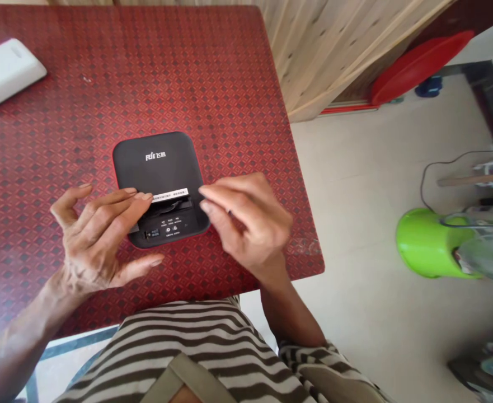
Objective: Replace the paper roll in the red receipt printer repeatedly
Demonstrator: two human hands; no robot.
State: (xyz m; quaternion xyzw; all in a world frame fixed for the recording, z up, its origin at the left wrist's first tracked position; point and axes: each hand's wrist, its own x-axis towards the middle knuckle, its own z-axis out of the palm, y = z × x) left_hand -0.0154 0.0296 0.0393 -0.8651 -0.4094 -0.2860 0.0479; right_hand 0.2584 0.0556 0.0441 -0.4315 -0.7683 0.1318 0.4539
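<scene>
My left hand (pixel 97 246) and right hand (pixel 250 221) make two, with one device (pixel 158 170) and one label (pixel 170 195) between them, one box (pixel 11 73) beyond the left, one bucket (pixel 426 246) rightward.

From the wearer's head, the left hand (pixel 97 238), right hand (pixel 252 221) and table (pixel 225 95) are viewed steeply downward at close range, with floor (pixel 351 190) taken in at right.
</scene>
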